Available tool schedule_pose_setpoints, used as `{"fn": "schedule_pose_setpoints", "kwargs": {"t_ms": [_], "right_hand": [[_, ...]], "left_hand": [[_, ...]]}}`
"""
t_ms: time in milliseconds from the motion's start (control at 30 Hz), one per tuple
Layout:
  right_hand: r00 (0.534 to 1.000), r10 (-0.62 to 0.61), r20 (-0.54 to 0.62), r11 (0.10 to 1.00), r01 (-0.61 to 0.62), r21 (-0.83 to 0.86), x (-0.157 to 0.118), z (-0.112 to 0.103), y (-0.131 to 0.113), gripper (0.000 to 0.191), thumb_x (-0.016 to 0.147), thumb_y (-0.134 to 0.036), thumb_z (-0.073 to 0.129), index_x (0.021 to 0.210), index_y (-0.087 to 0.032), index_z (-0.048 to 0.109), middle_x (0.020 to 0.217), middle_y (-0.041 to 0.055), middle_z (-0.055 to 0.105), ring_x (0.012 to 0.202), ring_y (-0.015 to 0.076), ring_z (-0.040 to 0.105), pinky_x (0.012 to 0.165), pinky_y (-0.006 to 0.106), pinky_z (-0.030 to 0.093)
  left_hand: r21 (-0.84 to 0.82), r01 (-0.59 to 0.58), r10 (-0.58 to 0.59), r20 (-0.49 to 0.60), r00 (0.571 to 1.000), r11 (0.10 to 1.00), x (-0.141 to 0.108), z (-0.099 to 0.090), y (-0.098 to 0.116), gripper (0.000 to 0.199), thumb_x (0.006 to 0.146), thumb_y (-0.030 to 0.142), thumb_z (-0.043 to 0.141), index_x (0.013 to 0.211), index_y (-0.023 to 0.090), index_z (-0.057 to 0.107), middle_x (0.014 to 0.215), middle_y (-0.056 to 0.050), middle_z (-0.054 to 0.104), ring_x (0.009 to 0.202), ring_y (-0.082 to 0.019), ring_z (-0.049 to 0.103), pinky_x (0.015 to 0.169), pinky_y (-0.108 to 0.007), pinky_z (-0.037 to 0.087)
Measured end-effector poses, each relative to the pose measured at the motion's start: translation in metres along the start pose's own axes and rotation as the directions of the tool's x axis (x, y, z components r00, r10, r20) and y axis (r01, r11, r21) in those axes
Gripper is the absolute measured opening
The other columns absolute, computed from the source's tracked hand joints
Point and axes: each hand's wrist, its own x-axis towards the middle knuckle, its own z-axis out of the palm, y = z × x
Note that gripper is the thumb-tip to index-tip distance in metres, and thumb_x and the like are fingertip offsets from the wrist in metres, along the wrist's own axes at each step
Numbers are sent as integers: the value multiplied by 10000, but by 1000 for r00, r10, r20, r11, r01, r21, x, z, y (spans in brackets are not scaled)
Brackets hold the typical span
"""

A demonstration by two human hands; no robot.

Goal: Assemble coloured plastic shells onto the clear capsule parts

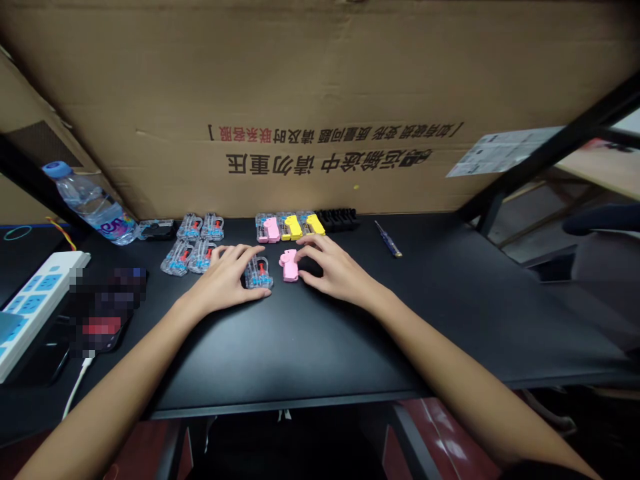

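Observation:
My left hand [231,275] rests on the black desk, its thumb and forefinger spread around a clear plastic casing [259,273] with a red part and blue bits inside. The thumb lies along the casing's near edge. A small pink plastic piece [290,267], rounded at its upper left, lies just right of that casing. At its right side is my right hand [325,268], thumb and forefinger apart with tips close to or touching the piece; contact is hard to tell. More clear casings [189,227] lie in two rows left of my left hand.
Behind my hands stand casings with a pink cover [271,229] and yellow covers [292,228], next to a black slotted part [339,220]. A screwdriver [388,239] lies right. Left are a water bottle [95,207], power strip [40,300] and phone [113,307]. Cardboard [320,80] walls the back.

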Motion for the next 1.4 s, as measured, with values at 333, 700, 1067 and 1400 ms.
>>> {"fn": "schedule_pose_setpoints", "kwargs": {"t_ms": [333, 700, 1067, 1400], "right_hand": [[995, -1, 99, 997, -6, 78, 2, 6, -13, 501, 960, -279, 676, 1454, -278, 593, 1349, 125, 683, 1251, 336, 628, 1080, 548, 526], [987, 159, 33, 984, -156, -81, 3, -3, -18, 368, 1021, -394, 605, 1344, -233, 678, 883, 58, 715, 816, 246, 660, 842, 418, 547], [997, -71, 34, 997, 70, 6, 0, 6, 2, 557, 918, 10, 464, 1308, -284, 732, 1462, 99, 647, 1361, 311, 597, 1126, 590, 517], [987, -94, 129, 996, 94, 8, 0, 1, -7, 482, 995, -92, 526, 1394, -306, 691, 1386, 126, 632, 1291, 296, 619, 1087, 540, 553]], "left_hand": [[-35, 0, 1, 2, 1000, 999, 0, 0, -1, 816, 854, 582, 797, 1555, 324, 469, 1491, -101, 584, 1393, -377, 501, 1226, -586, 270], [-26, -2, 2, 2, 1000, 1000, 0, 0, -1, 832, 851, 601, 794, 1560, 312, 470, 1467, -102, 593, 1393, -383, 497, 1236, -602, 266], [-61, -10, 9, -4, 1000, 998, 0, -2, 1, 854, 830, 570, 834, 1563, 332, 466, 1454, -96, 599, 1392, -379, 513, 1230, -592, 292], [-329, -127, 107, -78, 991, 936, 3, 0, -2, 620, 873, 505, 835, 1416, 344, 584, 1527, -102, 468, 1350, -318, 573, 1076, -475, 565]]}}
